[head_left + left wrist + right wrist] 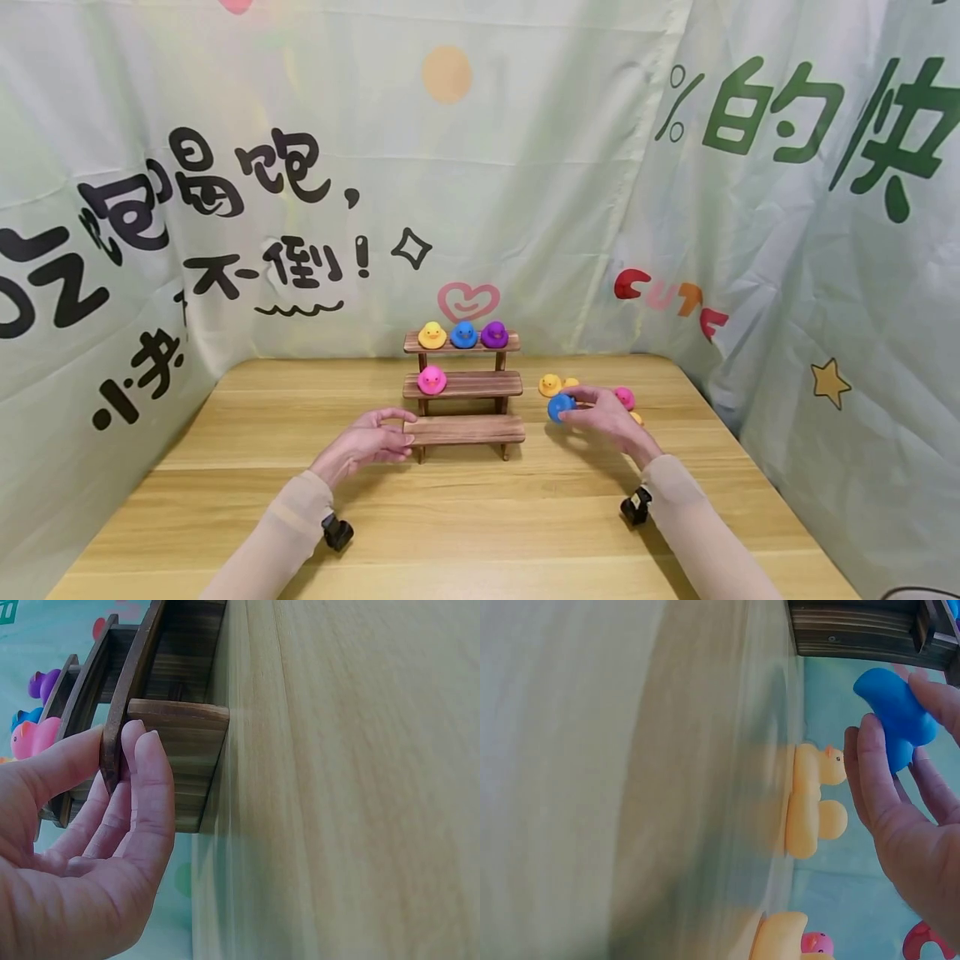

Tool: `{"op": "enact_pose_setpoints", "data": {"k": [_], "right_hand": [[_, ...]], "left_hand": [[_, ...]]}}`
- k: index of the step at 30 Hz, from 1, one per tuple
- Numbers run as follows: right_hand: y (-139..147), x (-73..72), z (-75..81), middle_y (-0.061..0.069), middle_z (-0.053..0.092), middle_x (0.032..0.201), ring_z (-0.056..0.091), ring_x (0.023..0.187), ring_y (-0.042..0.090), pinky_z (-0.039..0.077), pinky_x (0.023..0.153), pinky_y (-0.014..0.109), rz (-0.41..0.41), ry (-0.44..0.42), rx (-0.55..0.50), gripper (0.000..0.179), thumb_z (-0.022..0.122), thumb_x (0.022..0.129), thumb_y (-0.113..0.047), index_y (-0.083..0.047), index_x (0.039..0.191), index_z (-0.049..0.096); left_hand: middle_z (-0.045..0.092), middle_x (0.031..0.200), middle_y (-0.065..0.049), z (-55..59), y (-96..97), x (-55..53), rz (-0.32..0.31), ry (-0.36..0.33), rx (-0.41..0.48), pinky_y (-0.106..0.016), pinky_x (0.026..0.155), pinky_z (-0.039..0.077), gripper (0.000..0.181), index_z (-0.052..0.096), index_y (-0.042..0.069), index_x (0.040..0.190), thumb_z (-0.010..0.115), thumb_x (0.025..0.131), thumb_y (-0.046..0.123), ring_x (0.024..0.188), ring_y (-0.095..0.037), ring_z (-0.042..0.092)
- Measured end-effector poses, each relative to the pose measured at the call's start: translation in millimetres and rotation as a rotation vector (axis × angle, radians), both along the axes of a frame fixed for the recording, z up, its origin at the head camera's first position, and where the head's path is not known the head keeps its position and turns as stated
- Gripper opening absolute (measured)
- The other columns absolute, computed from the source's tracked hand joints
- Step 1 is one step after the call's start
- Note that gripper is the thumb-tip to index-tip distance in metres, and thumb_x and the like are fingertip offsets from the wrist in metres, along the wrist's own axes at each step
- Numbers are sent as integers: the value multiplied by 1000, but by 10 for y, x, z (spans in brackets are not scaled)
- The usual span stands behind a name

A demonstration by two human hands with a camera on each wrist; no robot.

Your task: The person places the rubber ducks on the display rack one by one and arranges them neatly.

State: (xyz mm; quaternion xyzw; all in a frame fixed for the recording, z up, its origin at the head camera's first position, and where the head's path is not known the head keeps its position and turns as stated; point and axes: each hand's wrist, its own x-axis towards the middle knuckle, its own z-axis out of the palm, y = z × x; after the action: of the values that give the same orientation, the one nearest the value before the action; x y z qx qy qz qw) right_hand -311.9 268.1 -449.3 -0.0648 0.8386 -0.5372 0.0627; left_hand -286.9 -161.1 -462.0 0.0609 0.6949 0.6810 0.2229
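In my right hand (606, 414) I hold a blue rubber duck (900, 712) between thumb and fingers, raised off the table to the right of a three-step wooden rack (463, 430). My left hand (371, 439) pinches the left end of the rack's lowest shelf, thumb on top and fingers beneath, as the left wrist view shows. The top shelf carries a yellow duck (432, 336), another blue duck (464, 335) and a purple duck (495, 335). A pink duck (432, 380) sits at the left of the middle shelf.
Beyond my right hand, a yellow duck (550, 384) and another pink duck (623, 398) stand on the wooden table (300, 392) among more yellow ones, partly hidden by the hand. A printed cloth (525, 208) hangs behind and along both sides.
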Motion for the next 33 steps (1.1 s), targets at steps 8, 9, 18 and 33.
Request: {"op": "enact_pose_setpoints", "data": {"k": [8, 9, 18, 33], "right_hand": [[-65, 36, 44, 25, 54, 137, 56, 123, 35, 57, 95, 36, 49, 13, -95, 52, 75, 87, -13, -3, 134, 57], [-78, 42, 48, 26, 52, 139, 55, 124, 37, 56, 97, 37, 62, 7, -110, 52, 74, 88, -12, -2, 135, 56], [-142, 73, 85, 20, 48, 145, 59, 121, 29, 51, 105, 45, 74, 17, -126, 54, 69, 93, -28, -4, 138, 54], [-232, 63, 119, 30, 35, 148, 59, 119, 31, 48, 101, 58, 167, 26, -308, 58, 65, 95, -16, 4, 143, 41]], "left_hand": [[62, 80, -5, 10, 4, 6, 6, -3, -8, -28, 69, 63, 48, 49, -1, 132, 68, 87, -1, 72, -17, 69], [62, 80, -5, 9, 2, 5, 3, 1, -8, -28, 69, 63, 48, 49, -2, 132, 67, 87, -2, 72, -17, 69], [63, 82, -5, 21, 6, 16, 5, 2, -13, -29, 70, 63, 47, 49, -1, 132, 66, 88, -2, 73, -17, 69], [63, 83, -6, 35, 5, 20, 8, 1, -18, -29, 71, 63, 47, 49, -1, 132, 65, 89, -2, 73, -17, 68]]}}
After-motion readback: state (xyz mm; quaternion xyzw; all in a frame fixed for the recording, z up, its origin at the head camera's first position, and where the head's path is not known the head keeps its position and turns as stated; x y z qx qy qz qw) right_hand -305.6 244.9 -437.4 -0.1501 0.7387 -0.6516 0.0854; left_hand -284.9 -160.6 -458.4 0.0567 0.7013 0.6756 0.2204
